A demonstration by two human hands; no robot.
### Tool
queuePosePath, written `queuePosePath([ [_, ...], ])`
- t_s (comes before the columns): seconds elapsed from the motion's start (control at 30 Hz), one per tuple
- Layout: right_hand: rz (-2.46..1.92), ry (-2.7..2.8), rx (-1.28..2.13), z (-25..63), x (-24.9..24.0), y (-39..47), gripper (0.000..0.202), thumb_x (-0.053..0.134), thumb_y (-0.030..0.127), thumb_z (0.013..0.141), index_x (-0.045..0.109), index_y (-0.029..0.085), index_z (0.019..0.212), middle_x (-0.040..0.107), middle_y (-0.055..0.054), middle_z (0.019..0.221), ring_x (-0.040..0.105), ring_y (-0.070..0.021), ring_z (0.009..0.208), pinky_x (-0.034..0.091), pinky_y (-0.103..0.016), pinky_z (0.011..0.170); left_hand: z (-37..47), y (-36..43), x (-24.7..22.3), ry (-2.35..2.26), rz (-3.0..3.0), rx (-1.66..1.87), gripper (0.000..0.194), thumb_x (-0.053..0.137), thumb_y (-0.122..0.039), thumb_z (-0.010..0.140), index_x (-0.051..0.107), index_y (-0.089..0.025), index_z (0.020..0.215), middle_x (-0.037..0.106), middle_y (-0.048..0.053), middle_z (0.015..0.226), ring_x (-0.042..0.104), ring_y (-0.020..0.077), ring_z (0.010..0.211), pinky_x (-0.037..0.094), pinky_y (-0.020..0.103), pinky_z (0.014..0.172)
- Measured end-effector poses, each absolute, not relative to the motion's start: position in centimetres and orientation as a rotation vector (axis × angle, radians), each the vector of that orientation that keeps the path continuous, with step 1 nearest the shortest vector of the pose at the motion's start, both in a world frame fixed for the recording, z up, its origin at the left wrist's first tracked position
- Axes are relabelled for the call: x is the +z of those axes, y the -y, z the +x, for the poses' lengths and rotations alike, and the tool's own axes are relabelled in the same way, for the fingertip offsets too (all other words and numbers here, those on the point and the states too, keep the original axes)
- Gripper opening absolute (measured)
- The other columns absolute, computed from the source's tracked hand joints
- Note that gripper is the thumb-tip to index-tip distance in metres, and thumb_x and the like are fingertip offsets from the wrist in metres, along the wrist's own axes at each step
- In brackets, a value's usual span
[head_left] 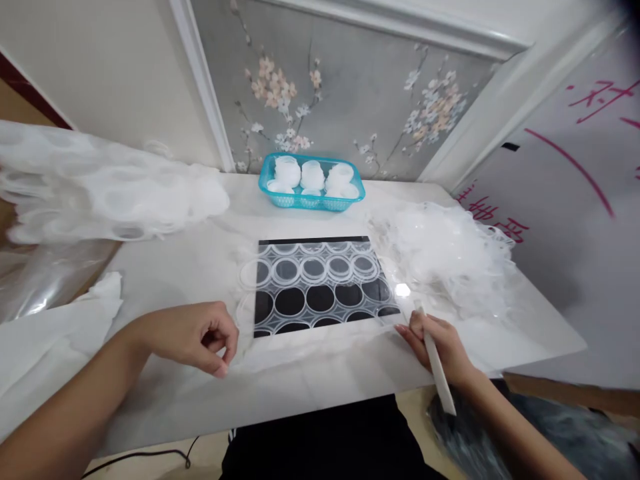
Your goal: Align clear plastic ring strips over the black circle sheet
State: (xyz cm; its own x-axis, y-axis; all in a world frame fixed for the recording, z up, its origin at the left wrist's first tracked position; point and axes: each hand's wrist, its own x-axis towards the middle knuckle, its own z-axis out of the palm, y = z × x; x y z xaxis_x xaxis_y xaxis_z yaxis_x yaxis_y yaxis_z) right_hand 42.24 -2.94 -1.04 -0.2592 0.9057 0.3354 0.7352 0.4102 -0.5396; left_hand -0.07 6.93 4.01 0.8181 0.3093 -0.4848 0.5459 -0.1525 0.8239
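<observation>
clear plastic sheet (320, 283), punched with rows of rings, lies on a black mat (305, 300) at the centre of the frame, probably so the pale outlines show against the dark. left hand (193, 337), lower left, has its grip curled, thumb and forefinger pressed together at the sheet's near left edge; whether they pinch the thin film itself i cannot tell, but the placing suits steadying it. right hand (443, 343), lower right, is closed round a white stick tool (437, 363), held like a pen with its tip at the sheet's near right corner, where rings meet the edge.

right of the mat a loose heap of clear scraps (445, 257) sits within easy reach of the tool hand. upper centre, a blue basket (311, 198) holds small white jars, set back from the working area. upper left, a stack of white ringed sheets (100, 183) hangs over the counter (200, 260) edge, and a crumpled white cloth (105, 297) lies mid left.
</observation>
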Motion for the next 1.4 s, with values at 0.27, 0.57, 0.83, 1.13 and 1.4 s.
queuePosePath([
  [0.27, -1.686, 1.919, 0.313, 41.1, 0.6, 0.2, 0.036, 0.055, 0.039, 0.086, 0.030, 0.023, 0.066, 0.051, 0.005, 0.054, 0.046, -0.0099, 0.045, 0.037, -0.022, 0.049, 0.3, -8.0, 3.1, -0.976, 1.793, -0.063, 0.027, 0.062, -0.044, 0.077, 0.064, -0.017, 0.073, 0.031, -0.007, 0.051, 0.027, 0.0067, 0.048, 0.023, 0.020, 0.047],
  [0.57, -1.927, 2.176, 0.096, 40.1, 0.6, -5.7, 0.030, 0.056, 0.052, 0.082, 0.044, 0.024, 0.079, 0.069, -0.005, 0.083, 0.065, -0.0245, 0.077, 0.040, -0.029, 0.056, 0.4, -9.1, 0.9, -1.376, 1.948, 0.018, 0.029, 0.056, -0.047, 0.079, 0.063, -0.019, 0.078, 0.038, -0.006, 0.052, 0.035, 0.0094, 0.049, 0.026, 0.021, 0.049],
  [0.83, -1.782, 2.354, 0.201, 41.0, 1.1, -7.5, 0.020, 0.057, 0.042, 0.085, 0.055, 0.022, 0.083, 0.069, -0.004, 0.084, 0.065, -0.0217, 0.078, 0.044, -0.029, 0.060, -0.1, -9.5, 1.0, -1.551, 2.140, 0.034, 0.038, 0.045, -0.049, 0.086, 0.066, -0.027, 0.109, 0.057, -0.003, 0.059, 0.051, 0.0133, 0.055, 0.034, 0.025, 0.059],
  [1.13, -1.635, 2.566, 0.079, 43.6, 0.4, -8.5, 0.019, 0.049, 0.039, 0.090, 0.057, 0.023, 0.091, 0.068, -0.005, 0.085, 0.063, -0.0216, 0.085, 0.046, -0.028, 0.062, -0.5, -10.0, 0.6, -1.501, 2.214, 0.026, 0.036, 0.045, -0.051, 0.085, 0.069, -0.025, 0.089, 0.051, -0.004, 0.054, 0.051, 0.0133, 0.054, 0.033, 0.024, 0.058],
  [1.4, -1.523, 2.608, 0.006, 43.9, 0.1, -8.5, 0.023, 0.041, 0.033, 0.093, 0.060, 0.021, 0.090, 0.069, -0.007, 0.083, 0.063, -0.0219, 0.085, 0.046, -0.028, 0.064, 0.0, -9.9, 0.3, -1.457, 2.314, 0.046, 0.034, 0.042, -0.049, 0.088, 0.064, -0.025, 0.100, 0.056, -0.004, 0.059, 0.053, 0.0133, 0.057, 0.034, 0.024, 0.062],
])
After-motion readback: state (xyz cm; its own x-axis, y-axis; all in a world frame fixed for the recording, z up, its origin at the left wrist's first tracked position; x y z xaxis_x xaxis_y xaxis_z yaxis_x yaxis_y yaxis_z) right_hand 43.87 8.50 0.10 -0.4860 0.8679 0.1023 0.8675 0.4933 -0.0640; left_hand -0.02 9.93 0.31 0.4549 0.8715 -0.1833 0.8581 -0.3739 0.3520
